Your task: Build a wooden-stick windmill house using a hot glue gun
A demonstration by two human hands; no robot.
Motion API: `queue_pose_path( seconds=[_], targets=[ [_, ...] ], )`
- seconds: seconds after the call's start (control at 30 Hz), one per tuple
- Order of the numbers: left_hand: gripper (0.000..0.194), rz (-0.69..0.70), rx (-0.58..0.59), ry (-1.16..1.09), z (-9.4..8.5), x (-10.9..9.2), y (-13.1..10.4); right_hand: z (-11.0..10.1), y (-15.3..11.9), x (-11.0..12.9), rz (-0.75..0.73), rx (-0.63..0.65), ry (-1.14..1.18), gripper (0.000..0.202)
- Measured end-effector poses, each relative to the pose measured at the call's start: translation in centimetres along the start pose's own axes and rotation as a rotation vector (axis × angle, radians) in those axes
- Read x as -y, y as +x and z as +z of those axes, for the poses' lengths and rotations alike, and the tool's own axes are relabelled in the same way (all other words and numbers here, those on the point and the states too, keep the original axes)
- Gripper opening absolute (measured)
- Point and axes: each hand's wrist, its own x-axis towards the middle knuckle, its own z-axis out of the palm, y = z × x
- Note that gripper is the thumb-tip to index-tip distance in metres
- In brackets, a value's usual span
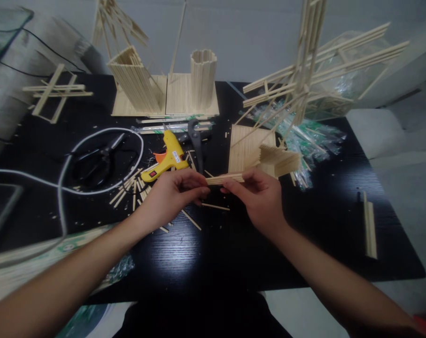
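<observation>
A short bundle of pale wooden sticks [220,179] lies level between my two hands above the black table. My left hand [179,190] pinches its left end between thumb and fingers. At the other end, the thumb and fingers of my right hand [257,195] close on the same bundle. Just beyond my left hand rests a yellow glue gun [171,157] with an orange trigger. Loose cut sticks [131,188] are scattered beside and under my left hand. A stick panel with a small box-like stick piece [279,160] stands behind my right hand.
Tall stick structures [203,80] stand at the back of the black table [234,263]. Black-handled cutters [105,157] and a white cable [59,197] lie left. Plastic wrappers [304,136] and a tall stick frame [304,61] occupy the back right. A stick bundle [370,230] lies right.
</observation>
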Motion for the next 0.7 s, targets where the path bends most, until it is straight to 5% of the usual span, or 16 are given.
queue_pose_path(
  seconds=[0.4, 0.7],
  targets=[
    [0.022, 0.108, -0.112, 0.084, -0.1, -0.6, -0.5, -0.2, 0.4, -0.1, 0.116, -0.058, 0.134, 0.039],
    [0.053, 0.270, -0.356, 0.299, -0.7, -1.4, -1.2, -0.2, 0.4, -0.1, 0.084, -0.003, 0.141, 0.041]
  ],
)
